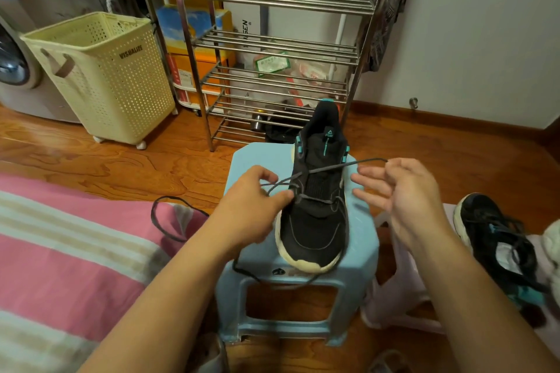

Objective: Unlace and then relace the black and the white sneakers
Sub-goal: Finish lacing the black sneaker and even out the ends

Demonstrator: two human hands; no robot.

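While my left hand [254, 206] pinches the lace [330, 168] beside the black sneaker [315, 209] on the blue stool [360, 239], my right hand [403, 191] grips the far end, other fingers spread; a hard tug could drag the shoe off, or the tip could slip free

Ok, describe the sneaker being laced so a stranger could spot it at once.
Find the light blue plastic stool in front of the metal shoe rack. The black sneaker stands on it, toe toward the camera, between both hands. Unlike the other black sneaker lying at the right, its upper teal eyelets are empty.
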